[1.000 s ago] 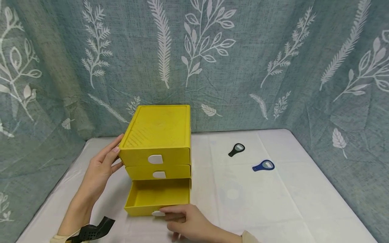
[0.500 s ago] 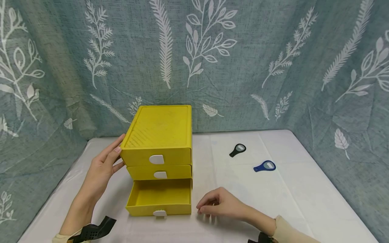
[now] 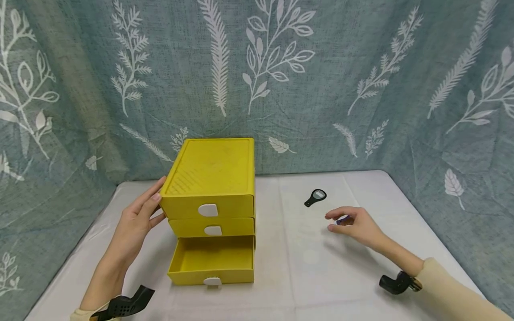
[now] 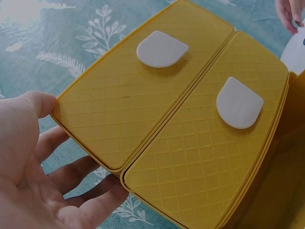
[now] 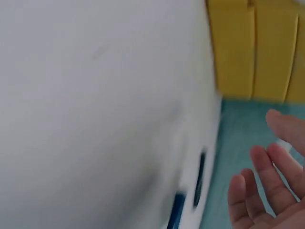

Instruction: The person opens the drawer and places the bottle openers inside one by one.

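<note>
A yellow three-drawer cabinet (image 3: 210, 171) stands left of centre, its bottom drawer (image 3: 188, 277) pulled out with a bare inside. My left hand (image 3: 134, 218) rests against the cabinet's left side; in the left wrist view the thumb (image 4: 40, 102) touches the top drawer's front corner. Over a blue magnifying glass (image 3: 343, 220) hovers my right hand (image 3: 357, 226), fingers loosely bent and apart from it, hiding most of it. The right wrist view shows the blue handle on the cloth, below the hand's fingers. A black magnifying glass (image 3: 316, 196) lies just behind.
White cloth (image 3: 297, 267) covers the table. A blue-green curtain (image 3: 305, 111) with white leaf prints hangs behind and at both sides. White tabs (image 4: 162, 49) mark the drawer fronts. A black wrist camera (image 3: 395, 284) sits on the right forearm.
My right hand has let go of the bottom drawer's tab and moved right and away from me, over the blue magnifying glass. The left hand stays at the cabinet. The drawer remains pulled out.
</note>
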The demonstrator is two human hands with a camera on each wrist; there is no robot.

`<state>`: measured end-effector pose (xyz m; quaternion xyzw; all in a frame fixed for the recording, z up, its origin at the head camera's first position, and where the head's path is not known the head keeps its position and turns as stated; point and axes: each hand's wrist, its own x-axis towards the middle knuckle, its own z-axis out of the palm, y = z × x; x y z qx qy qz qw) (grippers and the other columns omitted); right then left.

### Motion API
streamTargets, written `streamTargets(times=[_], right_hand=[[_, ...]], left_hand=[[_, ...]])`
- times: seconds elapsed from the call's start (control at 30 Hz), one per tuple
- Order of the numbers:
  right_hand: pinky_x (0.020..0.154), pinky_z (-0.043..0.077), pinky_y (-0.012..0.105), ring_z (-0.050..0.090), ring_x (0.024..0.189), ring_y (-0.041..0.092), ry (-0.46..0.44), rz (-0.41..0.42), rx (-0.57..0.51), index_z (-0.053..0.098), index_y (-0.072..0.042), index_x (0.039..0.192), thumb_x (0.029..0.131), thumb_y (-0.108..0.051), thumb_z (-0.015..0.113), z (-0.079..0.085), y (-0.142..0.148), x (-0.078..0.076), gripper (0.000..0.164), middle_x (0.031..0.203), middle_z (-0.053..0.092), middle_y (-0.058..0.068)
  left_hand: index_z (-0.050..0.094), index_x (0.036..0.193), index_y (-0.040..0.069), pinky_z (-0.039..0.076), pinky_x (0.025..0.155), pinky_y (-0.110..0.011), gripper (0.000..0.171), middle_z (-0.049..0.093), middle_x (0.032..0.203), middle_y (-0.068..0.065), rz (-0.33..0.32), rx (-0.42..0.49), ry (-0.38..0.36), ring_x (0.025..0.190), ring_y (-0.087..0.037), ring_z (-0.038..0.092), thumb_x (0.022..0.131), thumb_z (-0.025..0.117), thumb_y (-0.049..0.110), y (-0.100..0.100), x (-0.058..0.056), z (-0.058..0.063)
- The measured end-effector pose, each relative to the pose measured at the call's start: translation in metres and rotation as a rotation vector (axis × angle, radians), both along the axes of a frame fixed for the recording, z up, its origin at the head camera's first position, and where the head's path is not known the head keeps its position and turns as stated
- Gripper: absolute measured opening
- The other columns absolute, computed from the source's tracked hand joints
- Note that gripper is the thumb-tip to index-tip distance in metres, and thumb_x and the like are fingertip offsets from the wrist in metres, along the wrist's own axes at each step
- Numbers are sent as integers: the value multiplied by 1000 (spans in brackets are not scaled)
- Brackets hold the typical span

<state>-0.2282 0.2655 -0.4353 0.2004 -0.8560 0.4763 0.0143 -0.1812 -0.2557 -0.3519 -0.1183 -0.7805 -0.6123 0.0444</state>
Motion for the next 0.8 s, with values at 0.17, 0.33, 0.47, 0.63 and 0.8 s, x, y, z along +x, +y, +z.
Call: streamTargets(times=[0.17,0.33,0.47,0.63,0.8], right_hand=[[85,53,42,60,106,30,32,-74,91,70,-6,121,80,-26,84,-5,41,-15,47,123,65,8],[95,45,54,47,124,35,57,-113,138,65,-4,129,76,-27,87,-13,65,-22,61,130,62,12],[94,46,57,48,122,44,0,-181,164,62,-4,133,75,-31,88,-18,78,-22,70,137,54,19],[96,45,58,45,125,47,-26,-222,196,59,-1,135,74,-30,89,-18,87,-23,74,139,50,25],[96,45,56,48,123,46,-43,-222,230,59,3,133,73,-24,90,-19,90,-21,73,136,51,29]], left_hand=[[29,157,29,47,90,-16,53,22,161,-7,-12,23,11,131,-18,42,106,42,38,-2,1,0],[30,156,29,47,90,-16,52,23,161,-6,-28,50,11,131,-16,42,107,42,36,-3,1,-2],[30,156,29,47,90,-16,51,23,160,-6,-23,37,17,130,-15,43,107,42,37,-3,2,-2],[31,156,29,47,90,-16,51,24,160,-6,-25,40,24,130,-14,44,107,42,36,-2,1,-1],[30,156,28,47,90,-16,52,24,160,-6,-14,27,12,132,-18,42,106,42,38,1,-1,0]])
